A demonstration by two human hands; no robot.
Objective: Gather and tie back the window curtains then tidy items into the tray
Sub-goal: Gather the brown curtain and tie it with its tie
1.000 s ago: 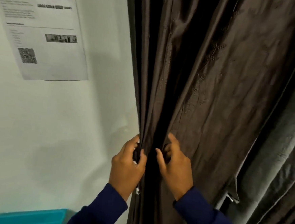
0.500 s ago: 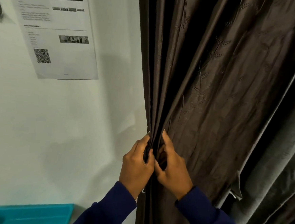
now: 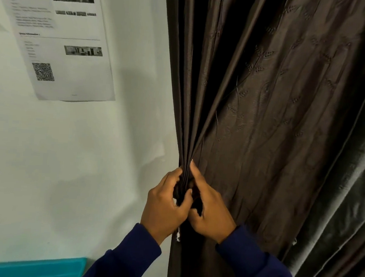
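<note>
A dark brown curtain with an embroidered leaf pattern hangs over the right half of the view. Its left edge is bunched into narrow folds. My left hand grips those folds from the left, and my right hand pinches them from the right, thumbs touching. A small white bit, perhaps a cord or hook, shows just below my left hand. The corner of a teal tray shows at the bottom left, its contents out of sight.
A white wall fills the left side, with a printed paper sheet stuck on it. A second, grey shiny curtain hangs at the far right, behind the brown one.
Both hands have come together, squeezing the curtain's left folds into a tighter bunch. The view has shifted left, so the curtain edge and hands sit further right.
</note>
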